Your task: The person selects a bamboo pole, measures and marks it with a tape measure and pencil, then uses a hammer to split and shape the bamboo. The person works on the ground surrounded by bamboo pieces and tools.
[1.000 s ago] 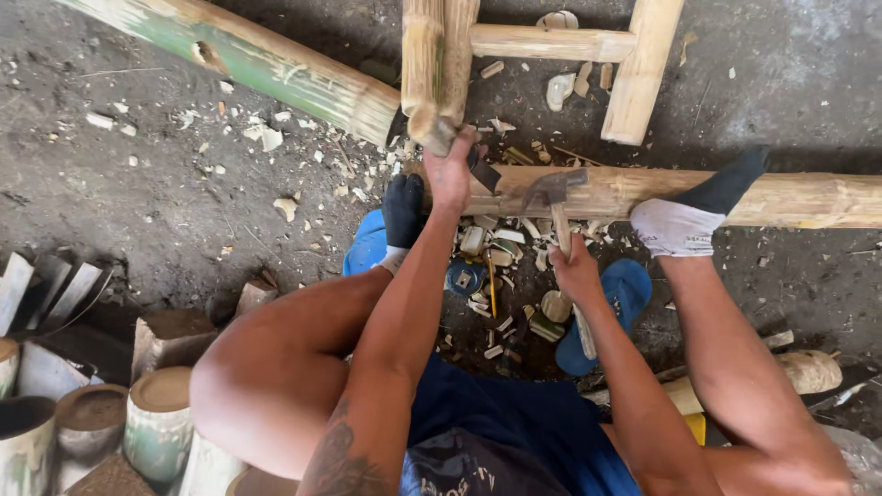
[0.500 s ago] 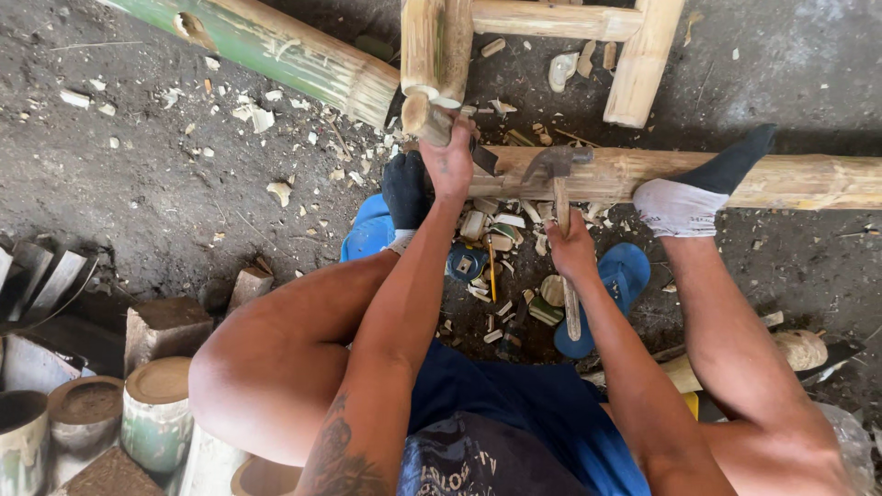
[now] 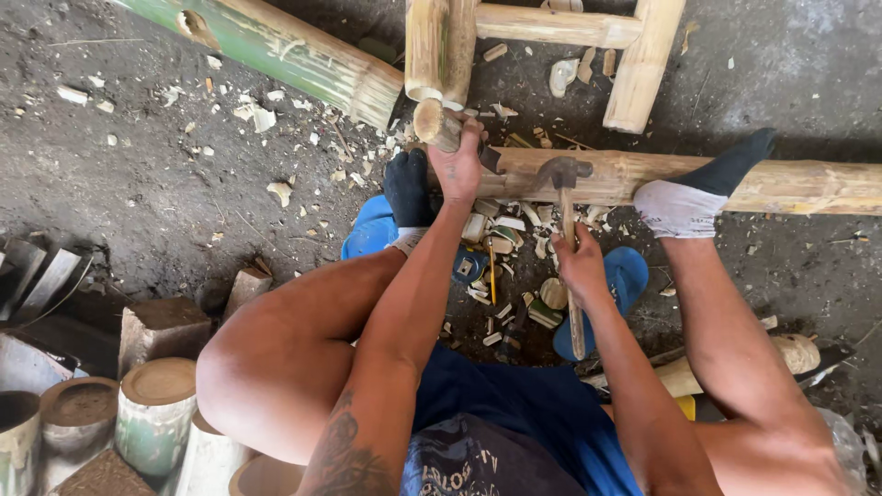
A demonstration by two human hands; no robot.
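A: Head view, looking down. What is held in the right hand?

B: A hammer is gripped about the middle of its wooden handle, fingers closed round it. The dark metal head is seen against the horizontal bamboo pole, at or just over its near edge; contact cannot be confirmed.

A: And the left hand?

B: It is clenched around something at the left end of that pole, just below a short bamboo stub. A dark piece shows at the right of the palm, perhaps a chisel; what it is cannot be told.

A: How is the pole placed?

B: It is laid across the far middle of the scene, running off to the right. It is pinned by a foot in a white-and-black sock to the right of the hammer head; a foot in a black sock is set at its left end, just beside the left hand.

A: Surroundings noted?

B: A bamboo frame is stood at the far side, touching or nearly touching the pole. A green bamboo culm is laid at far left. Chips and offcuts are scattered on the dirt between the feet, over blue sandals. Cut bamboo sections are grouped at near left.
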